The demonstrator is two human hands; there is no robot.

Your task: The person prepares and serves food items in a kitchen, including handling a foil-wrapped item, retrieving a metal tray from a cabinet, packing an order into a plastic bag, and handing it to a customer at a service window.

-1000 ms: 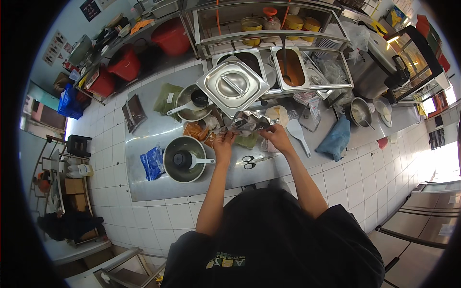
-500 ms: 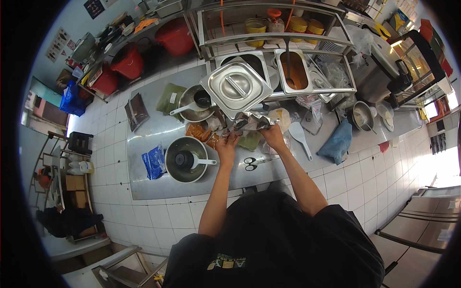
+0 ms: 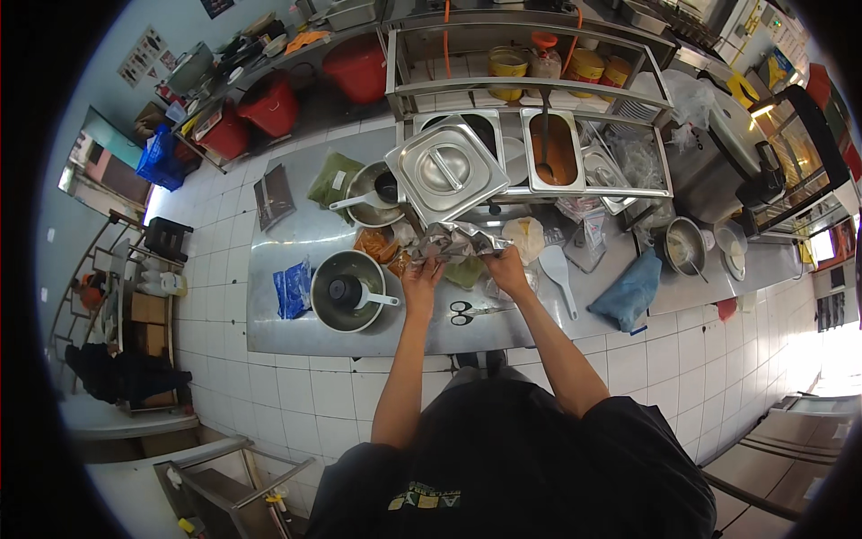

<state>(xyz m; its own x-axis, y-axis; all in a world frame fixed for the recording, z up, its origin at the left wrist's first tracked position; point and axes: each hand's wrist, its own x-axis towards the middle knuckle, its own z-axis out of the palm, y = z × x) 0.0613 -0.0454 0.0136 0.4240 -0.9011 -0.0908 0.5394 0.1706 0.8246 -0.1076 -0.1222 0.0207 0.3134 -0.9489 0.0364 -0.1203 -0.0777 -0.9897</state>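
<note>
A crumpled silver foil bag (image 3: 456,241) stretches between my two hands over the steel table. My left hand (image 3: 420,278) is closed on its left end, and my right hand (image 3: 506,269) grips the right end. Under the foil lies a small green packet (image 3: 465,272), with orange-brown packets (image 3: 375,243) just to the left. Scissors (image 3: 461,312) with black handles rest on the table below the hands. Left of my left hand, a deep steel bowl (image 3: 334,268) contains a black-cupped, white-handled ladle (image 3: 348,293). A white paddle (image 3: 558,276) lies right of my right hand.
Behind the foil, a square steel lid (image 3: 442,168) sits tilted near a pan of orange sauce (image 3: 554,148). A second bowl (image 3: 370,214), a blue packet (image 3: 292,292) and a dark pouch (image 3: 273,199) occupy the table's left. A blue cloth bundle (image 3: 627,293) lies right.
The view has shifted slightly, so the table's contents sit a little differently in the picture. Both hands keep hold of the foil bag, and more of the scissors shows beside my right forearm.
</note>
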